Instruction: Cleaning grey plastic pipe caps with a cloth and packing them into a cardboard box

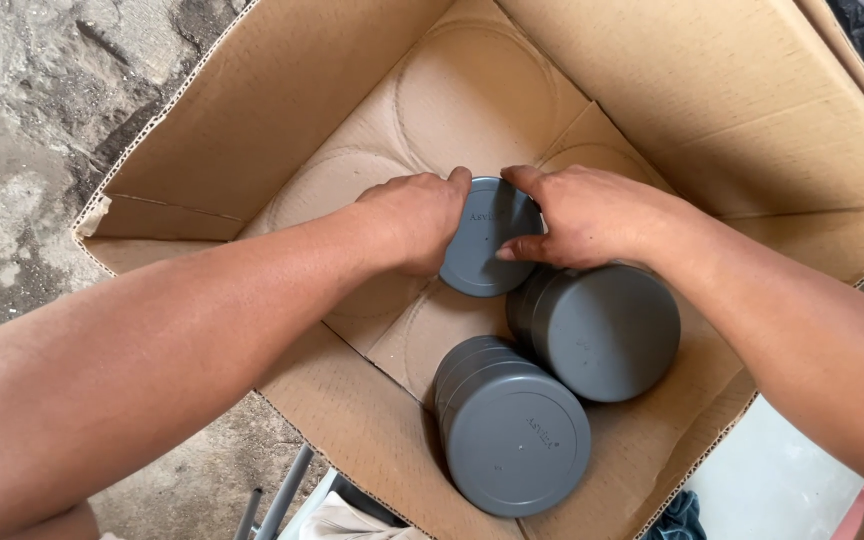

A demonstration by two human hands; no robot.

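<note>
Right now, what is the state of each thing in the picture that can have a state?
Cardboard box: open, flaps up.
Far grey cap: flat side up, gripped by both hands.
Left hand: on its left rim.
Right hand: on its right rim.
Two near grey caps: untouched.

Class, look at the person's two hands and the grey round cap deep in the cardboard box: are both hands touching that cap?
Touching. The head view shows the left hand gripping the grey cap's left edge and the right hand with fingers pressed on its top and right edge.
</note>
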